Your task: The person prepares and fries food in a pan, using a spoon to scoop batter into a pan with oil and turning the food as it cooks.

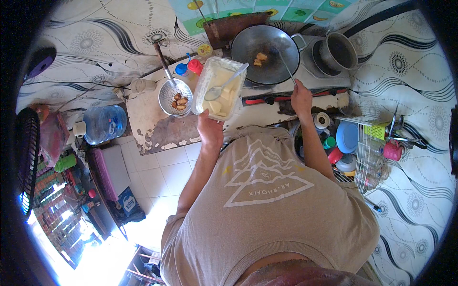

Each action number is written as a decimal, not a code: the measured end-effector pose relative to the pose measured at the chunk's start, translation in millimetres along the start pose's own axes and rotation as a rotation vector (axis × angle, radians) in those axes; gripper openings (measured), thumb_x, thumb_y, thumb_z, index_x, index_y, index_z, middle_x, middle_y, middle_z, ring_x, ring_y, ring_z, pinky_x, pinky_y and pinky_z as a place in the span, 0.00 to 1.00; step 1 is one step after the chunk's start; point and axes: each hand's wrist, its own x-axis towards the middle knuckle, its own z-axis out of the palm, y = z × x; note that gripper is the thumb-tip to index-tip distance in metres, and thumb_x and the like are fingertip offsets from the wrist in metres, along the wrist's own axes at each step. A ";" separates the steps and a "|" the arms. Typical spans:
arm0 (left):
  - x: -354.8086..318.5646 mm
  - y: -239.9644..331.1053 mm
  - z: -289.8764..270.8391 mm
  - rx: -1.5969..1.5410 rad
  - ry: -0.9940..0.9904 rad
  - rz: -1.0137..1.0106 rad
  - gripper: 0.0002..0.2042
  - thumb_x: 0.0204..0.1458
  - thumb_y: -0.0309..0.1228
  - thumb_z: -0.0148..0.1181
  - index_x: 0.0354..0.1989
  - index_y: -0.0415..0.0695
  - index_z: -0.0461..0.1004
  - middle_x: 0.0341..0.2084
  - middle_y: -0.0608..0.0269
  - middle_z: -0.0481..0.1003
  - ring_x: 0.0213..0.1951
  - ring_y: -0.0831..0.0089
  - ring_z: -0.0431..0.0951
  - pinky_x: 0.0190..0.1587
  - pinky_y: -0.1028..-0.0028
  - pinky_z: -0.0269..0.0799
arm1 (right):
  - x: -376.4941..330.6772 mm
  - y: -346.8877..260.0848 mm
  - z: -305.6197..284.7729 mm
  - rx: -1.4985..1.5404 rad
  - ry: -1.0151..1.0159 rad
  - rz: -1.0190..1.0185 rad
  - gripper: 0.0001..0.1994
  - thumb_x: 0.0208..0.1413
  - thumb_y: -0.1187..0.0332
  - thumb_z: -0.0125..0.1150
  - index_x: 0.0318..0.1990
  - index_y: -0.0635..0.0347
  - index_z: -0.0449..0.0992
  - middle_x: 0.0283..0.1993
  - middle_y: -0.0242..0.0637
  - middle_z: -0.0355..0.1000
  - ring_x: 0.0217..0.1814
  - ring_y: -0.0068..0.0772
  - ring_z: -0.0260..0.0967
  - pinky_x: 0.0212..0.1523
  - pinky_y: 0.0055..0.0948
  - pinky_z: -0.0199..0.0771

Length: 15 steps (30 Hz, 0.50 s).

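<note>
My left hand (210,129) grips the near edge of a clear rectangular plastic container (198,97). Pale yellowish pieces (215,106) sit inside it in a pale coating, and a metal spoon (234,75) rests across it. In my right hand (301,98) is a thin metal utensil (287,66) reaching into the dark wok (248,45); its tip is hard to make out. A few browned fried pieces (260,58) lie in the wok. Left of the container, a perforated metal strainer (164,97) holds several more browned pieces (180,101).
A saucepan (341,51) stands on the stove (329,85) to the right. Red and blue bottle caps (194,66) show behind the container. A wire dish rack (362,157) with cups and bowls is at the right; a large water bottle (104,125) lies at the left.
</note>
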 end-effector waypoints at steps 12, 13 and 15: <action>5.8 -3.0 -4.6 0.044 -0.001 0.027 0.31 0.54 0.43 0.48 0.65 0.43 0.55 0.63 0.56 0.61 0.64 0.59 0.61 0.64 0.56 0.58 | 9.7 0.1 5.0 -0.090 -0.106 0.019 0.14 0.56 0.72 0.49 0.48 0.65 0.75 0.32 0.57 0.75 0.35 0.60 0.74 0.36 0.53 0.74; 5.7 -2.3 -3.3 0.047 -0.004 0.025 0.31 0.54 0.43 0.48 0.65 0.43 0.55 0.63 0.56 0.61 0.64 0.59 0.61 0.63 0.56 0.58 | 10.9 1.7 6.1 -0.070 -0.106 0.005 0.13 0.56 0.72 0.49 0.47 0.65 0.75 0.33 0.57 0.75 0.35 0.60 0.74 0.37 0.53 0.74; 5.3 -1.6 -3.6 0.029 -0.004 0.019 0.29 0.54 0.42 0.48 0.64 0.43 0.56 0.62 0.57 0.62 0.63 0.60 0.62 0.63 0.56 0.59 | 11.6 -0.2 7.8 -0.027 -0.112 -0.024 0.13 0.56 0.72 0.50 0.45 0.65 0.76 0.34 0.57 0.75 0.36 0.61 0.73 0.40 0.52 0.73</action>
